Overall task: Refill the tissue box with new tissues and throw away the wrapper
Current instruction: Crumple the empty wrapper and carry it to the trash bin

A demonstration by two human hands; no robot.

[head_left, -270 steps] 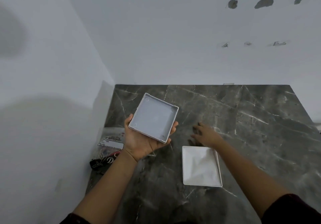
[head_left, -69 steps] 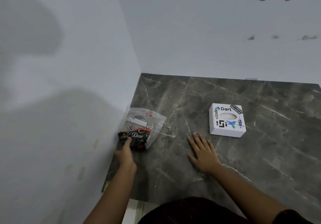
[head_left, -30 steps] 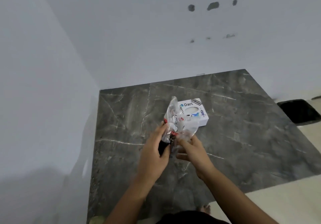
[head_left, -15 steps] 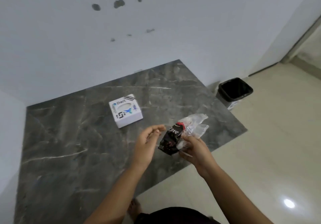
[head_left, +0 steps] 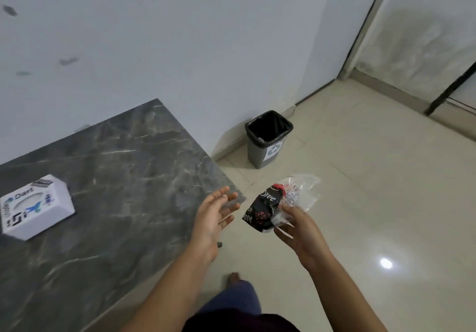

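Step in hand: wrapper disposal. The tissue box [head_left: 36, 206] sits closed on the counter [head_left: 123, 184], off at my 9 o'clock, so I judge the refill part done

My right hand [head_left: 300, 230] holds the wrapper [head_left: 277, 204], fingers closed on its crumpled middle; the black printed end sticks out toward 10 o'clock, the clear plastic end toward 1 o'clock. It hangs over the floor [head_left: 386, 190], just past the counter's corner

My left hand [head_left: 215, 215] is empty, fingers spread wide, palm turned toward the wrapper, near it but not touching

The bin [head_left: 268, 138] stands on the floor against the wall at 12 o'clock from the wrapper, well apart from it. Black liner, mouth open, a label on its front

Next move, as I judge it: carry the wrapper over the bin's mouth before letting go. The plastic is light and may drift, so a close drop looks safer than a toss from here. Left hand not needed
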